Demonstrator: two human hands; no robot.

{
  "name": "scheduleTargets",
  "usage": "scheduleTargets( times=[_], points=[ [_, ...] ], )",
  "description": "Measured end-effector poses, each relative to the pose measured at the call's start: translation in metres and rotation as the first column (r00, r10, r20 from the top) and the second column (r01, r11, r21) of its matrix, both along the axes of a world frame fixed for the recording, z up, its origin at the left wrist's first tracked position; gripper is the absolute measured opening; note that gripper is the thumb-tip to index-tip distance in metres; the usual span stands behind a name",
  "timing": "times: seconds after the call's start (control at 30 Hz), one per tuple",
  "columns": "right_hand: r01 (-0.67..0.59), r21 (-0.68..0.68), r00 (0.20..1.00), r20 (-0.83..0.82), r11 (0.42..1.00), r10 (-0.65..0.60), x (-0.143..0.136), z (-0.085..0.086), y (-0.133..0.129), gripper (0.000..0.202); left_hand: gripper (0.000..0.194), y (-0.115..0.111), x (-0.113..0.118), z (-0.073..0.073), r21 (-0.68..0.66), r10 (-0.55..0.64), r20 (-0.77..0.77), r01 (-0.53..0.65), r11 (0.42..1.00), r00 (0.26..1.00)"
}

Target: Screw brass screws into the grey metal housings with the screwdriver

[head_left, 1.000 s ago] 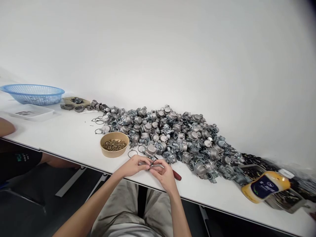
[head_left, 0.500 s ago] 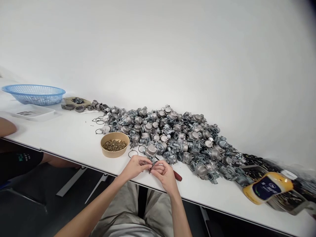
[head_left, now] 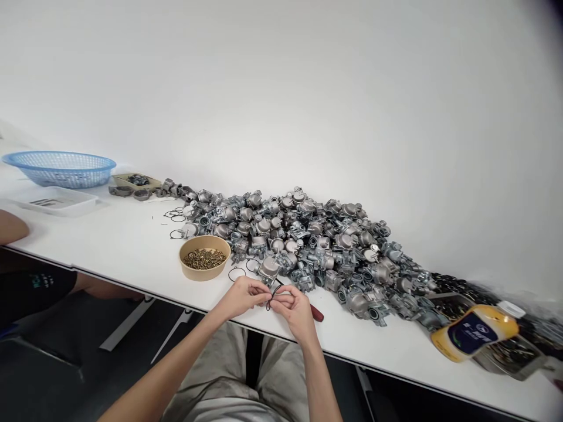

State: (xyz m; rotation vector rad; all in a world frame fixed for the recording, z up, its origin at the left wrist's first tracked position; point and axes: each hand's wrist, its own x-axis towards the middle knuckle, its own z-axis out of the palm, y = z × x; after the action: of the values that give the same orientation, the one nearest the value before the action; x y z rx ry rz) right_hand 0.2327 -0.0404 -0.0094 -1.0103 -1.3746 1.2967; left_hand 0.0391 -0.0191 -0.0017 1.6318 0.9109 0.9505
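Observation:
Close to the table's front edge, my left hand (head_left: 243, 298) pinches a thin black rubber ring (head_left: 268, 306) between thumb and fingertips. My right hand (head_left: 294, 309) grips the same ring from the other side, and the fingertips of both hands nearly meet. Part of the ring is hidden by the fingers. Just beyond them sits a carburetor (head_left: 269, 268) at the front of a large heap of carburetors (head_left: 308, 234). A screwdriver with a red handle (head_left: 316, 313) lies beside my right hand, its shaft partly covered. More black rings (head_left: 236, 273) lie flat beyond my left hand.
A cardboard bowl (head_left: 204, 273) of brass-coloured screws stands left of the heap. Farther left are a blue basket (head_left: 61, 170), a white tray (head_left: 79, 205) and another person's arm (head_left: 12, 227). A yellow bottle (head_left: 475, 333) leans over a container of small parts at the right.
The fingers have shifted slightly around the black ring, and more of its loop shows below the fingertips. Both hands otherwise stay in place.

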Motion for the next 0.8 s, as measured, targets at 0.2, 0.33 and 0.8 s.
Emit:
scheduleTargets(
  times=[0.2, 0.33, 0.8],
  points=[
    [0.011, -0.005, 1.000, 0.021, 1.000, -0.011, -0.002, 0.006, -0.002, 0.043, 0.032, -0.001, -0.002, 0.005, 0.020, -0.029, -0.032, 0.029, 0.999, 0.999],
    [0.031, -0.009, 0.999, 0.010, 0.999, -0.030, -0.002, 0.006, -0.001, 0.043, 0.032, -0.002, -0.002, 0.008, -0.003, 0.026, -0.031, -0.026, 1.000, 0.999],
    [0.000, 0.029, 1.000, -0.003, 1.000, 0.000, -0.002, 0.004, 0.001, 0.030, 0.024, 0.002, 0.002, -0.004, 0.114, 0.109, -0.077, -0.100, 0.988, 0.991]
  ],
)
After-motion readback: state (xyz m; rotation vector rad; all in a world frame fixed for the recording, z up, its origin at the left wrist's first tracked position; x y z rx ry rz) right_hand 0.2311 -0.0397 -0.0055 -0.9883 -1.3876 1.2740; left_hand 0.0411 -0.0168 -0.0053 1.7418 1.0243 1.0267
